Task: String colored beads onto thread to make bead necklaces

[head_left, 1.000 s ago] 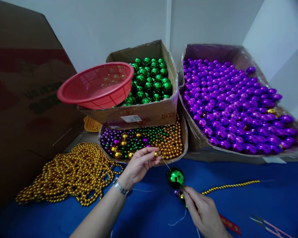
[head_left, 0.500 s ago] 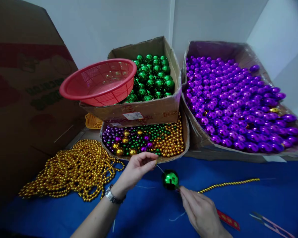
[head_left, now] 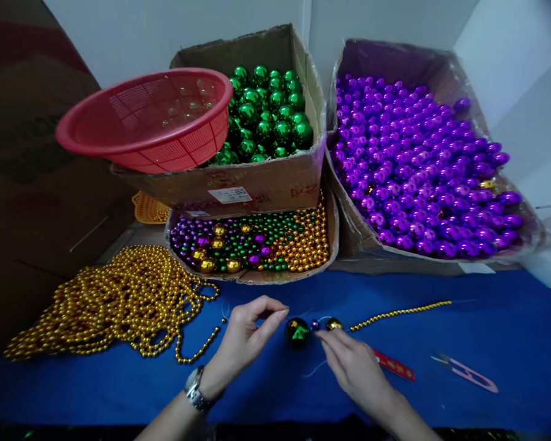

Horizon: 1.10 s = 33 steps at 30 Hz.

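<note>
My left hand [head_left: 259,327] is closed in a pinch on a thin clear thread, only faintly visible at the fingertips. Just right of it is a large shiny green ball [head_left: 297,332]. Beside that ball is a small purple bead [head_left: 315,325], with the fingertips of my right hand [head_left: 356,367] closed at the thread there, partly hidden. Farther along the thread come a gold ball [head_left: 333,324] and a row of small gold beads [head_left: 399,315] lying on the blue cloth [head_left: 275,392].
Gold bead strands [head_left: 119,300] are heaped at left. Behind stand a box of green balls [head_left: 275,184] with a red basket [head_left: 147,144] on it, a box of mixed beads [head_left: 252,278] and a box of purple balls [head_left: 371,248]. Thread snips [head_left: 468,373] and a red strip [head_left: 397,366] lie at right.
The view has shifted, showing more of the near table edge. The green ball now sits lower between my hands, and the small purple bead and gold ball have come into sight beside it.
</note>
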Motion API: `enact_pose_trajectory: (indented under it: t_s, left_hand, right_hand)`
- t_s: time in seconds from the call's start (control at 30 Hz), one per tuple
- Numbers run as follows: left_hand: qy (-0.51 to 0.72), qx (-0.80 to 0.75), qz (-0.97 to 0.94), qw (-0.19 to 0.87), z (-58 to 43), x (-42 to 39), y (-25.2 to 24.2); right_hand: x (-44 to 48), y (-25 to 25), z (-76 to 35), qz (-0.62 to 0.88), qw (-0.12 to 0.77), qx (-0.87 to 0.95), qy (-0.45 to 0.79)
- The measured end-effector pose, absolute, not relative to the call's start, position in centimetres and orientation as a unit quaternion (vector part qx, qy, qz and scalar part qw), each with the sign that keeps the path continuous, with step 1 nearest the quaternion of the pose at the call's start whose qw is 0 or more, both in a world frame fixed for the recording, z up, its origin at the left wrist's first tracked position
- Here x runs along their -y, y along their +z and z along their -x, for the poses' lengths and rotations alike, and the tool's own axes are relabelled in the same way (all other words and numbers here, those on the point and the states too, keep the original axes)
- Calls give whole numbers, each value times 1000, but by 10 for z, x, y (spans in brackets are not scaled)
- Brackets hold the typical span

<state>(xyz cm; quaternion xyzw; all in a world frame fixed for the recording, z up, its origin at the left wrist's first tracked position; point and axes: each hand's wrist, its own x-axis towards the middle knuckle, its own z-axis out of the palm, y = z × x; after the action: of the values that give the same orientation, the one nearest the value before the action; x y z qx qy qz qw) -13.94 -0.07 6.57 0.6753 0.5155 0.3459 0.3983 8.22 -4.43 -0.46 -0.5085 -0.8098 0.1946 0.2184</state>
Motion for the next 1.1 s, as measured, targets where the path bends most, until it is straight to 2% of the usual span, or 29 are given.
enact_pose_trajectory:
  t_s: [0.17, 0.3, 0.47, 0.6, 0.67, 0.77, 0.93, 1.0, 1.1]
  left_hand:
    - [373, -452, -725, 362, 121, -3, 102]
    - [412, -449, -712, 349, 117, -5, 105]
    - [357, -416, -729, 410, 115, -3, 54]
    - [248, -357, -813, 387, 92, -5, 5]
    - [239, -363, -821, 371, 80, -12, -4]
    - [278, -378, -813, 345, 71, -26, 2]
    - [292, -419, -776, 370, 74, -34, 11]
    - [294, -406, -766, 403, 73, -29, 11]
    - [308, -361, -766, 434, 68, -18, 16]
  right_hand:
    - [27, 26, -66, 482, 350, 760, 259]
    - [20, 23, -56, 453, 352, 757, 311]
    - [14, 27, -68, 464, 349, 741, 336]
    - [7, 50, -70, 462, 343, 732, 364]
    - [5, 65, -73, 461, 356, 718, 381]
    - [9, 90, -89, 468, 420, 664, 405]
    - [19, 126, -123, 440, 637, 532, 343]
    - [18, 133, -126, 451, 616, 548, 342]
    - [14, 134, -120, 484, 503, 598, 395]
